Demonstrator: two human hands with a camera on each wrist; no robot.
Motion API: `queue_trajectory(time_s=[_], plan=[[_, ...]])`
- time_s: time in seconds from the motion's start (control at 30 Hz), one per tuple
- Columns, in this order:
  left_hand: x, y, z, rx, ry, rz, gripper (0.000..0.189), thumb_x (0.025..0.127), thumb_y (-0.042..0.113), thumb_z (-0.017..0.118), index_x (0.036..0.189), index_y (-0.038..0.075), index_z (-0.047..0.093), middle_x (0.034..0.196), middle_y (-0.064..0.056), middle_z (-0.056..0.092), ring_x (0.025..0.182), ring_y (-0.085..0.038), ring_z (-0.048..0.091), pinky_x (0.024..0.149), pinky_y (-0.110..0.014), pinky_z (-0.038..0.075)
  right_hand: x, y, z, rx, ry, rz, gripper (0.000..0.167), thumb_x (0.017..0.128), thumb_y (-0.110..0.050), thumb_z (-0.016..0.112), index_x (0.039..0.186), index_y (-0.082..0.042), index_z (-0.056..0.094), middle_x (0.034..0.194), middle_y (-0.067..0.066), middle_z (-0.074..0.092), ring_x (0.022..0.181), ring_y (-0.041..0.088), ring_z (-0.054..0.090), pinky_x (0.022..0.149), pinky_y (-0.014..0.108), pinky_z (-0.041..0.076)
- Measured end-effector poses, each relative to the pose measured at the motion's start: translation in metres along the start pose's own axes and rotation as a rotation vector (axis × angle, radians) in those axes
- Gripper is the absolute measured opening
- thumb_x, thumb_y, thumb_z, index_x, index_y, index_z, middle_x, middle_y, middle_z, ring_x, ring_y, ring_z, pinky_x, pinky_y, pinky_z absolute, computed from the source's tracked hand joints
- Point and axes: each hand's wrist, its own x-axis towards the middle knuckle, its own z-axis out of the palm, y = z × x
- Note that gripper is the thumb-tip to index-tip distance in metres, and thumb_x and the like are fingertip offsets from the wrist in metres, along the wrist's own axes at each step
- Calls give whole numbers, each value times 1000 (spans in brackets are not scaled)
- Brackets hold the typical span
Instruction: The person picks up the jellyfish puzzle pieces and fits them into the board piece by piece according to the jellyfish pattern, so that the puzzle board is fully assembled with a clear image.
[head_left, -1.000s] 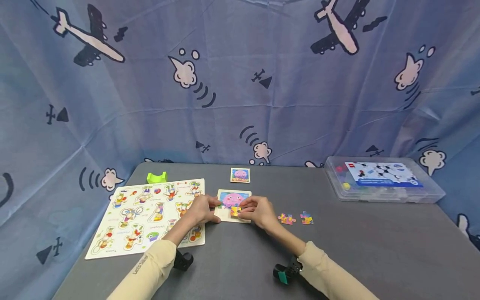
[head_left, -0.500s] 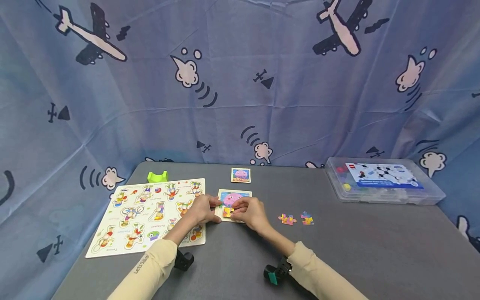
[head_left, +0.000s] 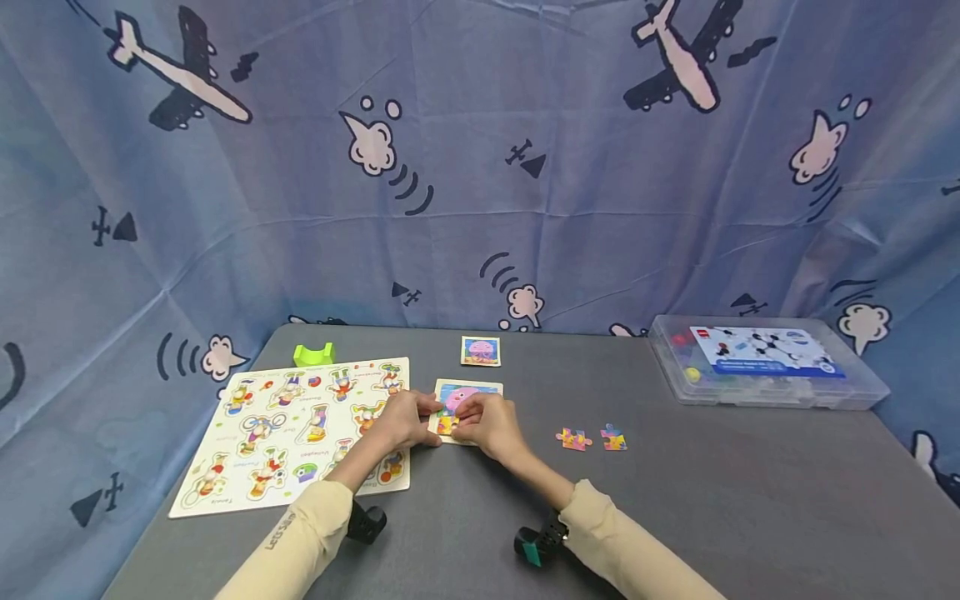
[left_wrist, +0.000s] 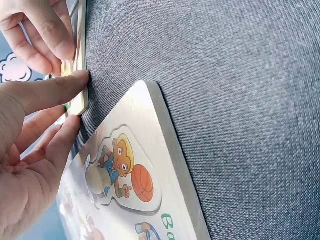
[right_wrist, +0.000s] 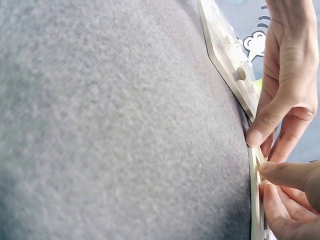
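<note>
A small jigsaw tray (head_left: 480,383) with a pink sea-creature picture lies mid-table, its upper part filled. My left hand (head_left: 405,419) grips the tray's left side; in the left wrist view its thumb (left_wrist: 75,82) presses the near edge and the fingers lie along the side. Between thumb and fingertips my right hand (head_left: 489,427) pinches a yellow jigsaw piece (head_left: 447,426) over the tray's lower left corner. That hand covers the tray's lower right part. To the right, two loose jigsaw pieces (head_left: 574,439) lie on the table.
A white peg puzzle board (head_left: 300,433) with sports figures lies under and beside my left forearm. Behind it stands a lime-green block (head_left: 314,356). A small picture card (head_left: 480,351) lies beyond the tray. A clear plastic case (head_left: 765,362) sits back right, before the curtain (head_left: 465,208).
My right hand has moved left across the tray with the yellow jigsaw piece, from the lower middle to the lower left corner. My left hand has stayed at the tray's left side.
</note>
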Motion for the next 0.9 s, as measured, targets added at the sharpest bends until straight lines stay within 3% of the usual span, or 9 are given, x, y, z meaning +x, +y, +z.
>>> queue_trajectory(time_s=[0.3, 0.6, 0.9], plan=[[0, 1, 0, -2, -8, -13, 49, 65, 7, 88, 111, 1, 72, 125, -18, 61, 108, -29, 62, 91, -39, 50, 2, -1, 5, -44, -19, -81, 21, 62, 15, 75, 80, 9, 66, 75, 17, 68, 65, 22, 67, 55, 17, 52], [0, 1, 0, -4, -14, -17, 48, 65, 6, 87, 111, 1, 72, 126, -17, 61, 107, -28, 62, 90, -39, 51, 2, -4, 4, -55, -10, -27, 24, 62, 14, 78, 83, 8, 66, 79, 17, 69, 66, 22, 68, 56, 20, 53], [0, 1, 0, -4, 4, -3, 48, 64, 4, 87, 110, 0, 72, 124, -18, 62, 108, -30, 61, 93, -40, 49, 2, -6, 11, 77, 17, -81, 25, 62, 25, 70, 83, 13, 62, 78, 23, 67, 69, 30, 68, 61, 24, 57]])
